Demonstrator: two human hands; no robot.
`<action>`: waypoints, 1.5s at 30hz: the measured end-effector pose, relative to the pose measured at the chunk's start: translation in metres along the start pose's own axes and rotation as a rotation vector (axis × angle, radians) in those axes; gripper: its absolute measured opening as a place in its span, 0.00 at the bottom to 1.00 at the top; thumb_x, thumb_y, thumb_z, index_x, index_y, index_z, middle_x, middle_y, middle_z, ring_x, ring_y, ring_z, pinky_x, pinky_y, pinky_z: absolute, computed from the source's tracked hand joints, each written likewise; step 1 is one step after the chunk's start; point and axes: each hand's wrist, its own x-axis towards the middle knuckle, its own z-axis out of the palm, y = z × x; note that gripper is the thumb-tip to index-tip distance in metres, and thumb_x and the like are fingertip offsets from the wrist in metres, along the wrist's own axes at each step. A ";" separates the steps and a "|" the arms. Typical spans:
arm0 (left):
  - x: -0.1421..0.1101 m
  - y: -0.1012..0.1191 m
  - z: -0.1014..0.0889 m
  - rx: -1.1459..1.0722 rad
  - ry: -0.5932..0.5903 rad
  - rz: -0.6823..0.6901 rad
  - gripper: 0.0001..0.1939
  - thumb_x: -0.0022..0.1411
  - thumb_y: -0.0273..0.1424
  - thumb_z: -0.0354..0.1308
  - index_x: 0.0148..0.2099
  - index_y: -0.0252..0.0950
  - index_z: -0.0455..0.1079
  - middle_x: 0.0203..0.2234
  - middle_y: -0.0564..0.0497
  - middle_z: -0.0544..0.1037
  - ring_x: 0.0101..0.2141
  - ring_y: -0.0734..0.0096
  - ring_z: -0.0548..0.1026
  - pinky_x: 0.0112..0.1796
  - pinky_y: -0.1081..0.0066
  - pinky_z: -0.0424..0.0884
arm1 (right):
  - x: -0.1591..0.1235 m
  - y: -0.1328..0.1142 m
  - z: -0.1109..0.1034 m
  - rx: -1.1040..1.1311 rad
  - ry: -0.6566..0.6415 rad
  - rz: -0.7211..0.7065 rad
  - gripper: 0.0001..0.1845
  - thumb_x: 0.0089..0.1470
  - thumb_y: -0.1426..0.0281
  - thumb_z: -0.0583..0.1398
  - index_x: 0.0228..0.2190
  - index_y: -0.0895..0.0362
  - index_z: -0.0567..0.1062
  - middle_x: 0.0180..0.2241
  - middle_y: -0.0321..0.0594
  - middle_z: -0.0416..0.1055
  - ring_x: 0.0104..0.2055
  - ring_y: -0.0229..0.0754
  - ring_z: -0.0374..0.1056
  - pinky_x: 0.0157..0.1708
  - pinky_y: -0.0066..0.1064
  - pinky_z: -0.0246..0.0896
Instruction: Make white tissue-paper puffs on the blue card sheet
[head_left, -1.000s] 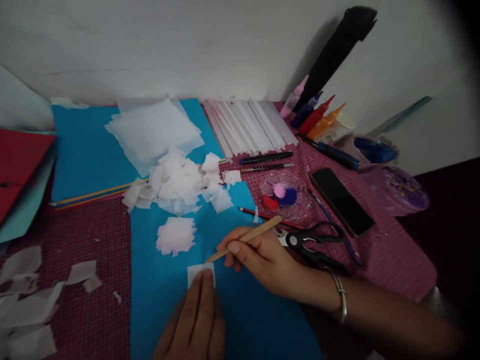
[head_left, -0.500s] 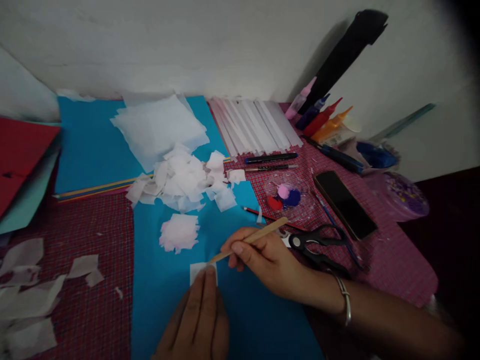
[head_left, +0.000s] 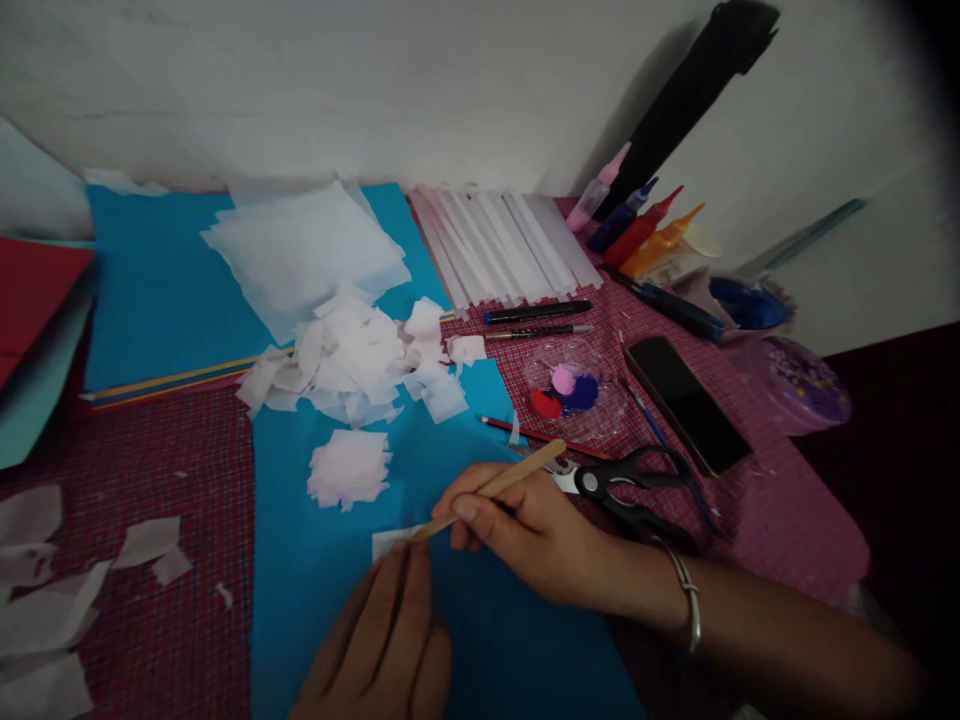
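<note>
My right hand (head_left: 529,540) is closed round a flat wooden craft stick (head_left: 525,470), pen-fashion. The stick's lower tip meets a small white paper square (head_left: 386,543) near my left fingertips. Stretched-out fingers of my left hand (head_left: 386,630) lie on that square and cover most of it. Both rest over a blue sheet (head_left: 300,600). Just beyond is a small stack of pink-tinted white paper squares (head_left: 349,468), and behind that a loose heap of white paper squares (head_left: 360,350).
Scissors (head_left: 622,485), a red pencil (head_left: 540,433) and a clear paint dish (head_left: 536,375) lie right of the sheet, near a phone (head_left: 686,400). Paint bottles (head_left: 634,225) stand by the wall. White paper strips (head_left: 510,245) lie at the back, loose scraps (head_left: 146,540) at left.
My left fingers have slid slightly up over the paper square, so less of it shows. The stick's tip has moved a little down and left. The whole view has shifted slightly.
</note>
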 end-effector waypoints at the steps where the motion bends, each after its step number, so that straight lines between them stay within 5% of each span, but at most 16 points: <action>1: 0.000 -0.001 0.001 -0.007 0.014 0.000 0.16 0.62 0.24 0.40 0.40 0.33 0.69 0.45 0.42 0.76 0.48 0.59 0.71 0.52 0.62 0.58 | 0.000 -0.001 0.000 -0.004 -0.002 0.003 0.14 0.59 0.72 0.51 0.24 0.60 0.71 0.32 0.39 0.72 0.28 0.30 0.66 0.29 0.23 0.62; 14: 0.002 -0.002 0.002 0.004 0.060 0.000 0.14 0.59 0.23 0.43 0.34 0.36 0.70 0.44 0.45 0.77 0.46 0.62 0.72 0.56 0.63 0.52 | -0.002 0.002 0.003 0.026 0.087 0.009 0.16 0.58 0.72 0.51 0.23 0.61 0.73 0.33 0.40 0.71 0.28 0.30 0.66 0.28 0.22 0.64; 32: -0.001 -0.004 0.005 -0.050 0.051 0.012 0.15 0.61 0.25 0.41 0.40 0.34 0.69 0.47 0.43 0.75 0.51 0.62 0.68 0.56 0.64 0.53 | 0.000 -0.002 0.001 -0.009 0.046 0.011 0.15 0.58 0.73 0.51 0.24 0.60 0.72 0.33 0.40 0.72 0.30 0.32 0.67 0.29 0.24 0.64; 45: -0.001 -0.011 0.006 -0.056 0.069 0.001 0.14 0.62 0.26 0.43 0.38 0.37 0.71 0.46 0.48 0.76 0.52 0.65 0.68 0.58 0.65 0.51 | -0.006 0.002 -0.008 -0.121 -0.077 -0.162 0.11 0.58 0.73 0.52 0.37 0.61 0.74 0.29 0.40 0.72 0.31 0.35 0.67 0.30 0.26 0.62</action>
